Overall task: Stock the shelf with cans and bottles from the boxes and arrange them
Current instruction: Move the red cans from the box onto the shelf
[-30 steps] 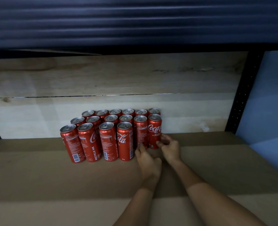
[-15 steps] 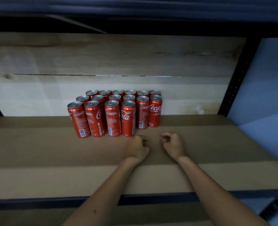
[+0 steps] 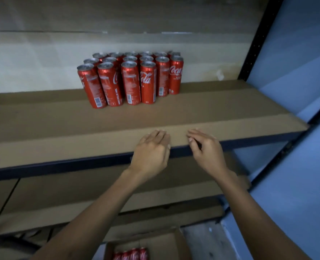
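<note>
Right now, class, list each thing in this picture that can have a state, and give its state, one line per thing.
Red cans: upright, packed together in rows at the back of the shelf.
Shelf: partly stocked; front bare.
Cardboard box: open on the floor, some red cans inside.
Left hand: open, holding nothing, at the shelf's front edge.
Right hand: open, holding nothing.

Box cans (image 3: pixel 130 254) cut by btm edge

Cardboard-lined shelf (image 3: pixel 230 117), red cans (image 3: pixel 134 79) clustered upright at its back — rows touching
</note>
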Tool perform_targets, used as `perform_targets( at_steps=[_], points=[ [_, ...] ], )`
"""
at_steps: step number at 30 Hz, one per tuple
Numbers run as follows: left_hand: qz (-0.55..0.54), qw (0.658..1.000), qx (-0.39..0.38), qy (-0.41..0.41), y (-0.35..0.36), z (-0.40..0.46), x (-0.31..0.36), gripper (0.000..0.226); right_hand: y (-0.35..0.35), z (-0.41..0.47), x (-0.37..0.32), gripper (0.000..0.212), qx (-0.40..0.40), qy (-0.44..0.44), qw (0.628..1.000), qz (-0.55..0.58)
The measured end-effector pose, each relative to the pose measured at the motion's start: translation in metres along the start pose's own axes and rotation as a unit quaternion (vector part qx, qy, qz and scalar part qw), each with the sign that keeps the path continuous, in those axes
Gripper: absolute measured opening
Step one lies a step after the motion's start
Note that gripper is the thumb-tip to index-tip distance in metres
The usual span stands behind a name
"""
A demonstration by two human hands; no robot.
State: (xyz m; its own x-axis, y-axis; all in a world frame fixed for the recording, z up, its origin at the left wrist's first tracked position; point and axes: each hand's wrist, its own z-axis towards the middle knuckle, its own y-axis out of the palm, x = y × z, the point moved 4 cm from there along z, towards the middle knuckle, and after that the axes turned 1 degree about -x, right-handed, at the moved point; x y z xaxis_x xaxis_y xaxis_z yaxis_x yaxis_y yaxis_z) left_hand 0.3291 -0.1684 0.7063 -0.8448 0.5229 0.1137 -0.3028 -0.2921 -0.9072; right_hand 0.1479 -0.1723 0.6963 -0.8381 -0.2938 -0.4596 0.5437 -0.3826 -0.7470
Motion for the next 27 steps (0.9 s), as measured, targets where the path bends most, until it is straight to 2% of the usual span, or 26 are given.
perform_targets(
  at_steps=[3,6,8,12,16,21,22,24,27],
  points=[
    [0.073,0.996,-0.017,0.051,0.012,-0.04,0.005,0.071,0.006,-0.046,-0.006,0.038,0.043,0.009,0.999,0.024],
    [0.057,0.996,0.007,0.063,0.032,-0.076,0.006,0.067,0.022,-0.089,-0.006,0.042,0.058,0.038,0.995,0.072],
    [0.013,0.998,-0.021,0.061,0.065,-0.108,0.003,0.063,0.041,-0.119,0.005,0.043,0.026,0.092,0.99,0.108],
    [-0.087,0.98,-0.178,-0.018,0.16,-0.189,-0.017,0.062,0.097,-0.191,0.046,0.041,-0.099,0.227,0.964,0.101],
    [-0.159,0.92,-0.309,-0.178,0.241,-0.262,-0.041,0.055,0.165,-0.264,0.083,0.041,-0.185,0.332,0.918,0.112],
    [-0.22,0.808,-0.429,-0.339,0.352,-0.351,-0.073,0.042,0.253,-0.345,0.12,0.039,-0.323,0.392,0.854,0.11],
    [-0.228,0.792,-0.441,-0.354,0.37,-0.365,-0.077,0.037,0.272,-0.361,0.128,0.038,-0.342,0.402,0.843,0.109],
    [-0.236,0.783,-0.449,-0.36,0.404,-0.389,-0.082,0.027,0.31,-0.389,0.144,0.034,-0.36,0.414,0.83,0.103],
    [-0.237,0.754,-0.452,-0.414,0.45,-0.423,-0.088,0.031,0.368,-0.427,0.166,0.038,-0.386,0.417,0.818,0.09]
  ],
)
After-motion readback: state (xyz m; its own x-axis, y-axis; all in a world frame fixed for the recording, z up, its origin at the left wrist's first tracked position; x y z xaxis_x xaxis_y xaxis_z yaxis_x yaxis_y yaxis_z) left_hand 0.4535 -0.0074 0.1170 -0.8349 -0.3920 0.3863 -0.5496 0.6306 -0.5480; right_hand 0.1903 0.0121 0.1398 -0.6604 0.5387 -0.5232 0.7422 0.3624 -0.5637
